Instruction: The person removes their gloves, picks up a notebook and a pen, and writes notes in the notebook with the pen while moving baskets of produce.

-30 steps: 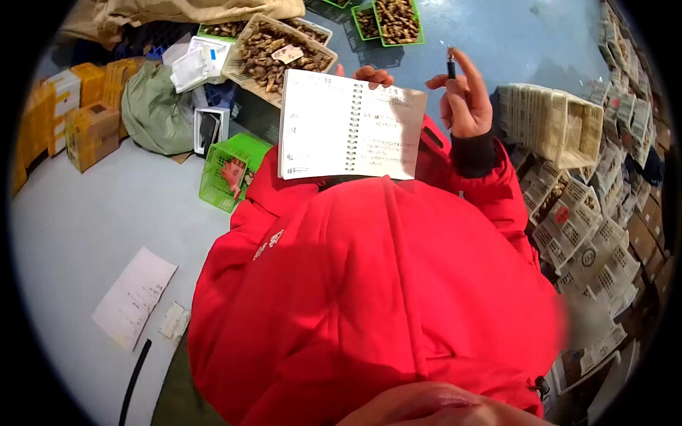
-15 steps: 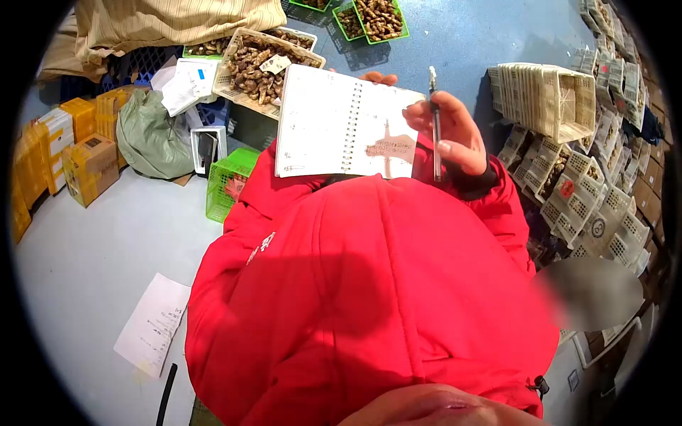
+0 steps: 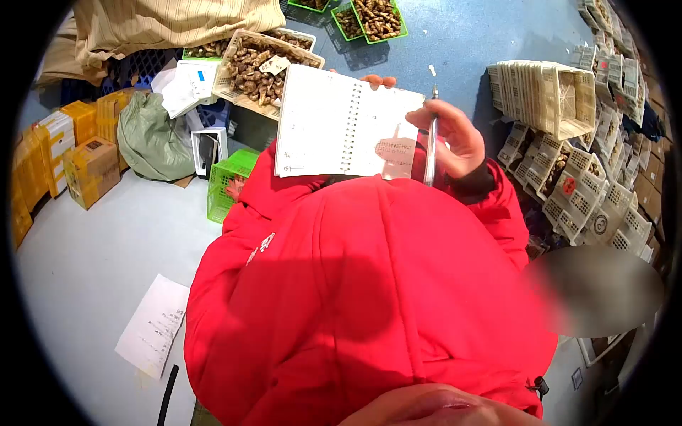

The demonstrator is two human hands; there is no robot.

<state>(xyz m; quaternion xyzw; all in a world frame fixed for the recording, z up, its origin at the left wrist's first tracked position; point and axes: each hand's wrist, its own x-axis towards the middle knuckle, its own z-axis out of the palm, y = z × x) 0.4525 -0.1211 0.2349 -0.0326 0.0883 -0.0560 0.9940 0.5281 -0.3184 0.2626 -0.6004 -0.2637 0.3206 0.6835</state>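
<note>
An open spiral notebook [image 3: 317, 128] lies across the front of my red jacket, with handwriting on its pages. My left hand [image 3: 379, 80] supports it from beneath; only some fingertips show past the far edge, and the rest is hidden behind the pages. In my right hand [image 3: 458, 139] a pen [image 3: 432, 138] is held almost upright beside the right page. Fingers and thumb close around its barrel, and the tip points away from me. A shadow of this hand falls on the right page.
A basket of brown mushroom-like pieces [image 3: 245, 67] stands beyond the notebook. Green baskets [image 3: 383, 21] lie farther off. Taped boxes [image 3: 91, 167] and a green bag [image 3: 153, 138] are left, stacked pale crates [image 3: 540, 99] right. A written sheet [image 3: 153, 326] lies lower left.
The pen has tilted and shifted slightly left in my right hand, its near end now closer to the page. The notebook has stayed nearly still.
</note>
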